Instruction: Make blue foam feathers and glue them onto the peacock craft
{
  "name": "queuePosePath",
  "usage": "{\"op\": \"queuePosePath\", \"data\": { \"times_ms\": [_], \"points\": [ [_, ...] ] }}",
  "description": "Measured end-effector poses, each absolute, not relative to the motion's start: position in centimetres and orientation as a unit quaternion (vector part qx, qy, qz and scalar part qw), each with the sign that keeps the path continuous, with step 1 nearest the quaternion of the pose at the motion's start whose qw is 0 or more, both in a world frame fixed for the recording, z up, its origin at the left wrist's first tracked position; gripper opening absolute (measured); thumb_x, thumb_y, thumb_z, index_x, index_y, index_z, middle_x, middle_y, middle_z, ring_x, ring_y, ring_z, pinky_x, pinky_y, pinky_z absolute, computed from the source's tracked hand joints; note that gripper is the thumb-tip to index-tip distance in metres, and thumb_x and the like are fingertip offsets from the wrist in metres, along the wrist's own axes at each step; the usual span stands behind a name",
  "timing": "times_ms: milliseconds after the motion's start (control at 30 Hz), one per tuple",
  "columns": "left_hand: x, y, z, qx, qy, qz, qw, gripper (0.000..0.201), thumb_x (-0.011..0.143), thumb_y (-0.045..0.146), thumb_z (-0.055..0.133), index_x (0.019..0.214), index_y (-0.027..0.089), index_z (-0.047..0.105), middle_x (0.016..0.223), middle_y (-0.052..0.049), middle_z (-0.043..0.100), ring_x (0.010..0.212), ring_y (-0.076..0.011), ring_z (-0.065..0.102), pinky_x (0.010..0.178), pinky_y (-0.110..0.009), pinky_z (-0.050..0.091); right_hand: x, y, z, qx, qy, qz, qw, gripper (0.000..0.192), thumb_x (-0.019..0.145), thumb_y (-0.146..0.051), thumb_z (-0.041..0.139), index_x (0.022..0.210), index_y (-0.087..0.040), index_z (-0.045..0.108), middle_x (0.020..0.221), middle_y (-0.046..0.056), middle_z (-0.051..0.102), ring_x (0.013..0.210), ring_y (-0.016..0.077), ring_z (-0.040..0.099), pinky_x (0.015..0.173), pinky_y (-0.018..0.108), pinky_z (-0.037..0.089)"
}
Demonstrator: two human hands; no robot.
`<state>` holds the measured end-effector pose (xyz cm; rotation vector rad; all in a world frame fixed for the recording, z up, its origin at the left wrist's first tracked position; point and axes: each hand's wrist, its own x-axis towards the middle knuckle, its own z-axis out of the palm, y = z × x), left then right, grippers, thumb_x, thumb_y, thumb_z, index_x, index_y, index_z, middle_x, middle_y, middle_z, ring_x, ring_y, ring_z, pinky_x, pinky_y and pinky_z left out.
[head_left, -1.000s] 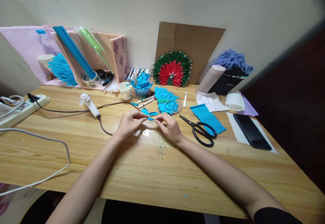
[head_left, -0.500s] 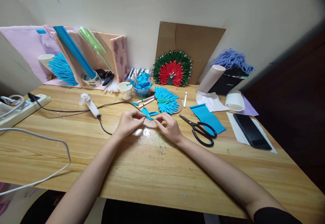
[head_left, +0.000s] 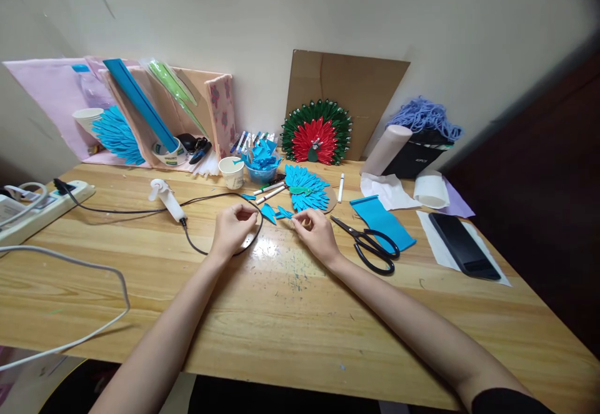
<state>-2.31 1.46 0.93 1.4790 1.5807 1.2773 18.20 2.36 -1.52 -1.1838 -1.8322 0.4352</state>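
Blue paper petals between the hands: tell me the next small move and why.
Probably the right hand should pick up the folded blue petal lying just off its fingertips. That petal and a second blue petal lie loose on the wooden table, in front of the half-covered blue fan piece. The left hand rests on the table with fingers curled, seemingly holding nothing.

Black scissors (head_left: 372, 246) beside phone (head_left: 464, 246).
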Motion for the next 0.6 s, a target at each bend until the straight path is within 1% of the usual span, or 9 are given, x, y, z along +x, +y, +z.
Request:
{"op": "queuePosePath", "data": {
  "times_ms": [100,267,433,600],
  "points": [
    [-1.8,1.2,0.4,0.588,0.585,0.468,0.306,0.016,0.067,0.027,0.06,0.075,0.015,0.068,0.073,-0.007,0.069,0.067,-0.0183,0.064,0.062,-0.027,0.049,18.2,2.8,-1.6,-0.481,-0.741,0.159,0.44,0.012,0.08,-0.027,0.058,0.072,-0.019,0.059,0.071,0.002,0.062,0.069,0.0174,0.052,0.062,0.029,0.04],
    [-1.4,1.0,0.0,0.643,0.561,0.435,0.289,0.012,0.071,0.026,0.056,0.074,0.018,0.065,0.074,-0.004,0.067,0.067,-0.0168,0.062,0.064,-0.026,0.047,17.4,4.5,-1.2,-0.477,-0.757,0.097,0.436,0.009,0.08,-0.023,0.059,0.071,-0.02,0.06,0.071,0.003,0.062,0.073,0.0193,0.053,0.067,0.031,0.039],
    [-1.4,1.0,-0.1,0.669,0.574,0.395,0.257,0.012,0.074,0.023,0.052,0.076,0.017,0.063,0.075,-0.003,0.066,0.069,-0.0157,0.061,0.065,-0.025,0.046,14.9,6.9,-0.7,-0.485,-0.771,0.067,0.407,0.009,0.08,-0.022,0.058,0.073,-0.019,0.061,0.072,0.003,0.062,0.076,0.0192,0.052,0.069,0.029,0.039],
    [-1.5,1.1,-0.3,0.676,0.584,0.383,0.236,0.012,0.074,0.02,0.051,0.076,0.017,0.062,0.074,-0.003,0.065,0.068,-0.0152,0.06,0.064,-0.025,0.045,11.8,9.0,-0.8,-0.463,-0.802,0.061,0.371,0.008,0.081,-0.022,0.057,0.077,-0.019,0.064,0.079,0.004,0.063,0.081,0.0185,0.051,0.074,0.029,0.039]
  ]
}}
